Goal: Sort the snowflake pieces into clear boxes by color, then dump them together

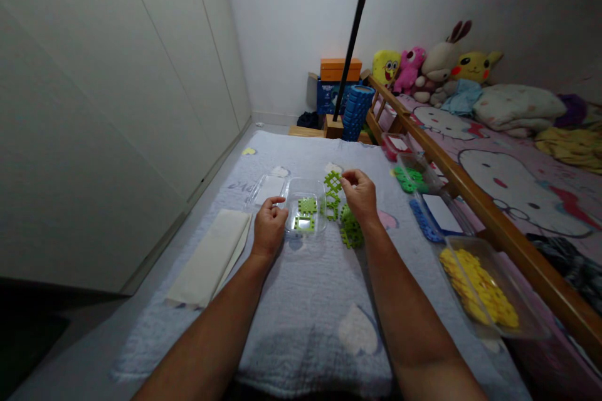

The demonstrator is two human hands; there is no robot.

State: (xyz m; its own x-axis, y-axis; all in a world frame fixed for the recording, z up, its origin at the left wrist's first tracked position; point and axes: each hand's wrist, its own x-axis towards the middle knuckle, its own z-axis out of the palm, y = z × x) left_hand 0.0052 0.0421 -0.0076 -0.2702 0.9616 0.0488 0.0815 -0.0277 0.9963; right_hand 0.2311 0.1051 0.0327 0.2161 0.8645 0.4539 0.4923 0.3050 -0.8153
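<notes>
The right hand [360, 193] is pinching a green lattice piece [333, 182] between thumb and fingertips, just above the cloth-covered worktop [305, 301], about midway between its left and right edges. The left hand [270, 225] is touching the left rim of a clear container [301, 185], its index finger reaching out and its other fingers curling in; whether its thumb is clamping the wall, I cannot tell. Two green pieces [307, 205] are lying inside that container, another green piece [332, 208] is sitting just right of it, and a green pile [351, 230] is resting by the right wrist. A clear lid [253, 195] with a white card [271, 190] is lying to the left, near grey lettering [241, 187] printed on the cloth, too faint to read surely. A folded beige sheet [211, 257] is lying toward the left edge. Along the right edge, containers of red, green, blue and yellow pieces [480, 288] are standing in a row, the blue one bearing a white label [442, 213] whose writing, if any, is too small to tell. Past the far edge, a blue box [328, 97] is showing pale, unreadable print.
</notes>
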